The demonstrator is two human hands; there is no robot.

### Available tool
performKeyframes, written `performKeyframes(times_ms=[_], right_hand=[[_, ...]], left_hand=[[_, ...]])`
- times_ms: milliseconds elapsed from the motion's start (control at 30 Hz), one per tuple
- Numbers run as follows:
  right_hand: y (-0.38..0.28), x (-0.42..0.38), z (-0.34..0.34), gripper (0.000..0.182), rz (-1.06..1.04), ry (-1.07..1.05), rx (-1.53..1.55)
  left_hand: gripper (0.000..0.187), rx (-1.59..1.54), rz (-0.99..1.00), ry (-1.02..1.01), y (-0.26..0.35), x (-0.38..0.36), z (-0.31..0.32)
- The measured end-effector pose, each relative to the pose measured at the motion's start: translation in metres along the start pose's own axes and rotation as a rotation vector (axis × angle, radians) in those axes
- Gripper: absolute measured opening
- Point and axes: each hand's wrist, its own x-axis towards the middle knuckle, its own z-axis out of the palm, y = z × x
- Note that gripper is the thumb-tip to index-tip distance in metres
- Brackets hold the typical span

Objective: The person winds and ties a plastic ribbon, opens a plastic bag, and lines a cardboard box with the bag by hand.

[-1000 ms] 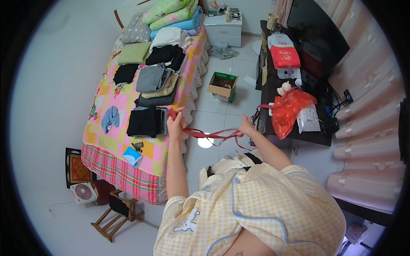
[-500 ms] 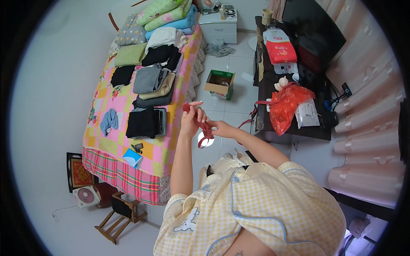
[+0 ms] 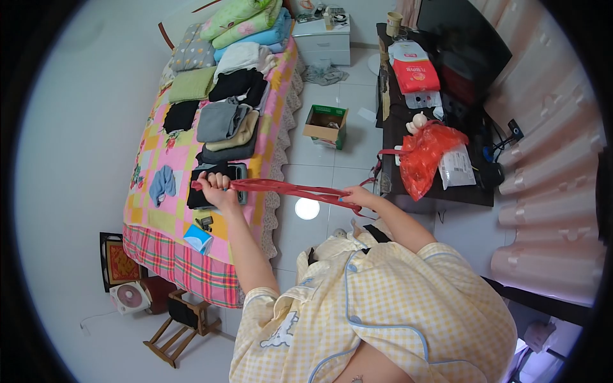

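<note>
A long red strap is stretched in several strands between my two hands, above the gap beside the bed. My left hand is closed around one end, over the folded black and grey clothes on the bed. Farther right, my right hand grips the other end with bent fingers. Beyond the right hand, part of the red material runs toward the dark cabinet.
Stacked clothes and a blue cloth lie on the bed. An open cardboard box stands on the floor. The cabinet holds a red plastic bag. A wooden stool stands at lower left.
My hands have moved apart, the left one far to the left over the clothes and the right one slightly right. The red strap, bunched between them before, is now pulled out long.
</note>
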Motion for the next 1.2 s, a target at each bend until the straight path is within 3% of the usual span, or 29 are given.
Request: performKeyframes(times_ms=[67, 100, 133, 200, 267, 333, 367, 433, 667, 733, 800, 867, 1000, 1067, 1200], right_hand=[[0.005, 0.000, -0.003, 0.018, 0.092, 0.126, 0.263], [0.008, 0.009, 0.002, 0.017, -0.123, 0.303, 0.339], [0.015, 0.010, -0.001, 0.017, -0.120, 0.306, 0.341], [0.020, 0.015, -0.009, 0.014, -0.049, 0.643, 0.310], [0.022, 0.018, -0.008, 0.015, -0.056, 0.672, 0.303], [0.013, 0.017, -0.004, 0.014, 0.080, 0.733, 0.956], [0.009, 0.015, -0.004, 0.014, 0.081, 0.734, 0.955], [0.004, 0.010, -0.003, 0.014, 0.191, 0.690, 1.215], [0.023, 0.022, 0.000, 0.017, 0.247, 0.442, 1.367], [0.001, 0.011, 0.005, 0.021, -0.039, 0.497, 1.467], [0.002, 0.007, 0.000, 0.028, -0.007, 0.468, 1.430], [0.009, 0.005, -0.003, 0.033, -0.146, 0.259, 1.428], [0.005, -0.002, -0.009, 0.033, -0.182, 0.133, 1.438], [0.002, -0.008, -0.013, 0.032, -0.210, -0.044, 1.505], [0.001, -0.009, -0.018, 0.035, -0.179, -0.054, 1.496]], left_hand=[[0.027, 0.042, 0.021, 0.034, 0.008, 0.001, -0.011], [0.027, 0.083, 0.042, 0.067, 0.010, 0.001, -0.016], [0.027, 0.084, 0.038, 0.067, 0.011, 0.000, -0.022], [0.027, 0.023, 0.087, 0.139, 0.013, -0.002, -0.029], [0.028, 0.016, 0.079, 0.164, 0.011, -0.007, -0.032], [0.023, 0.027, 0.085, 0.209, 0.007, -0.014, -0.029], [0.023, 0.013, 0.097, 0.250, 0.006, -0.013, -0.032], [0.026, 0.013, 0.092, 0.277, 0.005, -0.013, -0.043], [0.028, -0.019, 0.112, 0.354, 0.010, -0.019, -0.062], [0.027, -0.043, 0.122, 0.351, 0.014, -0.020, -0.067], [0.027, -0.028, 0.115, 0.356, 0.019, -0.022, -0.072], [0.026, -0.050, 0.128, 0.368, 0.021, -0.024, -0.075], [0.025, -0.103, 0.170, 0.377, 0.025, -0.025, -0.084], [0.025, -0.086, 0.180, 0.374, 0.031, -0.024, -0.094], [0.020, -0.011, 0.173, 0.392, 0.032, -0.025, -0.100]])
